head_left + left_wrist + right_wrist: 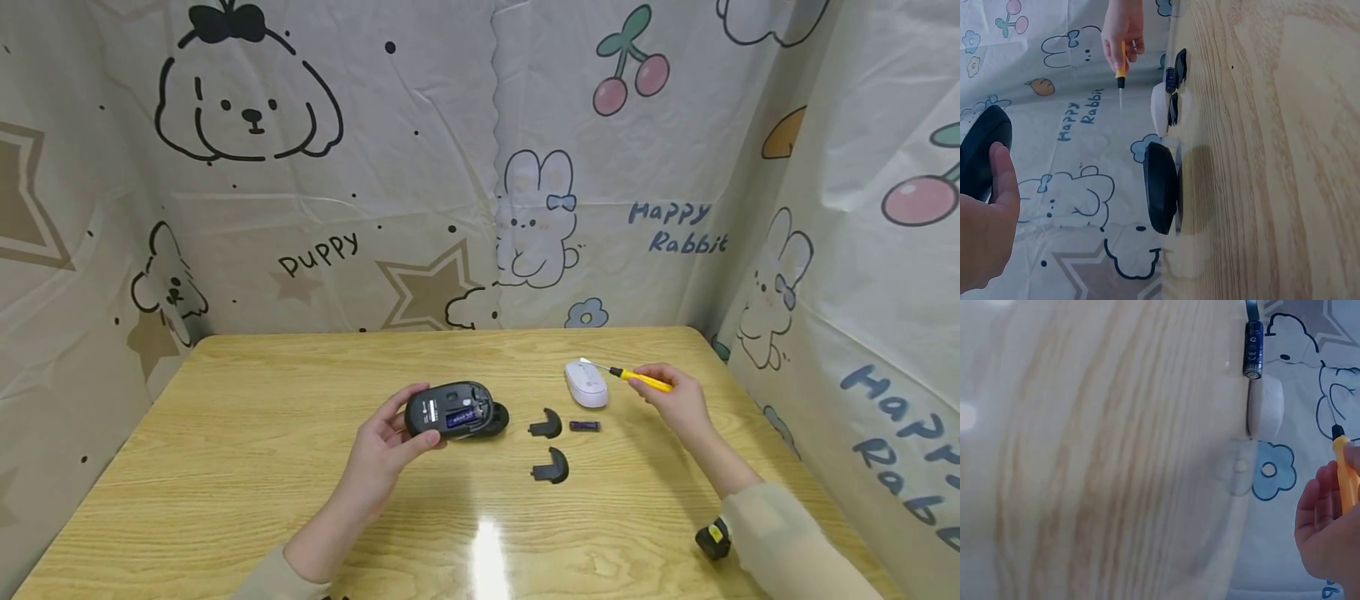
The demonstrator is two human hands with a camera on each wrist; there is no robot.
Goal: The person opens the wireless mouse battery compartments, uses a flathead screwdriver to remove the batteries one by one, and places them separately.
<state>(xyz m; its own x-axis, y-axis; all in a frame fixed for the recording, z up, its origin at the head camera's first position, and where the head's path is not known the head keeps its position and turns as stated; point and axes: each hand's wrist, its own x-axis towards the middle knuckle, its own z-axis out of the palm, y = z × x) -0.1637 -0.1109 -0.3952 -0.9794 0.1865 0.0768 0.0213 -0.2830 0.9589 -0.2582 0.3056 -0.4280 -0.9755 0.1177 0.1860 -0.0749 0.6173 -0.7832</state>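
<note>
My left hand grips a black computer mouse above the table, its underside facing me. Its battery bay is uncovered, and a dark blue battery lies inside. Yellow-handled and thin-shafted, a screwdriver is pinched in my right hand, raised over the table. In the head view its tip overlaps the white mouse; the right wrist view shows it well above that mouse. A second black mouse stands on the table, partly hidden behind the held one in the head view.
Two black curved covers with tabs lie mid-table, a loose dark blue battery beside the upper one. A small black object with a yellow patch is by my right sleeve. Printed cloth walls the wooden table.
</note>
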